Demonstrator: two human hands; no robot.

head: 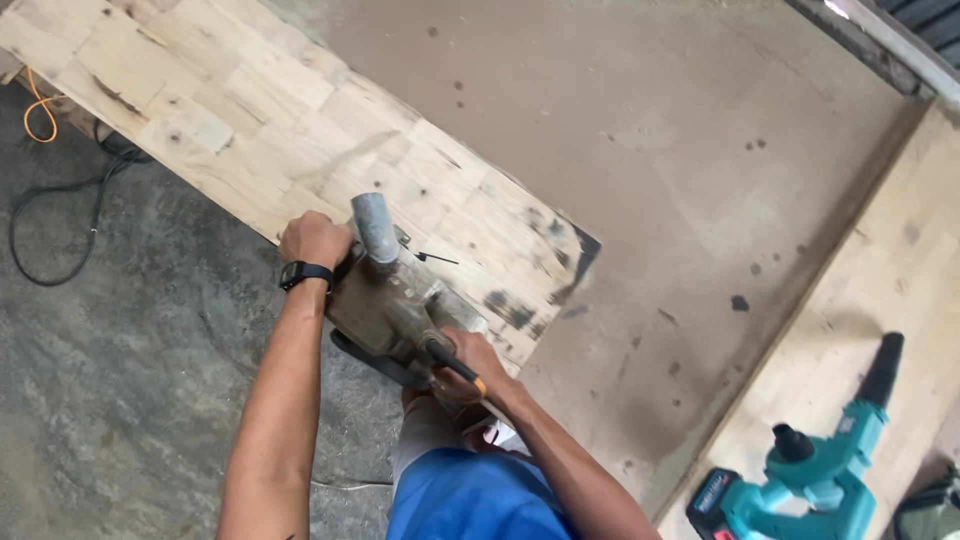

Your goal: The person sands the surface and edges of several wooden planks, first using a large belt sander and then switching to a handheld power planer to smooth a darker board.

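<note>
A dusty grey power sander [392, 295] with a round exhaust spout sits on a long panel of glued pale wood blocks [240, 100]. My left hand [314, 240], with a black watch on the wrist, grips the tool's front knob. My right hand [470, 365] is closed around its rear handle near the panel's near edge. Dark stains mark the right end of the panel [560, 250], just beyond the sander.
A teal cordless blower [820, 465] with a black nozzle lies on a plywood sheet [900, 260] at the lower right. A black cable [60, 230] and an orange cord [40, 110] lie on the grey concrete floor at left. A brown board [680, 150] lies under the panel.
</note>
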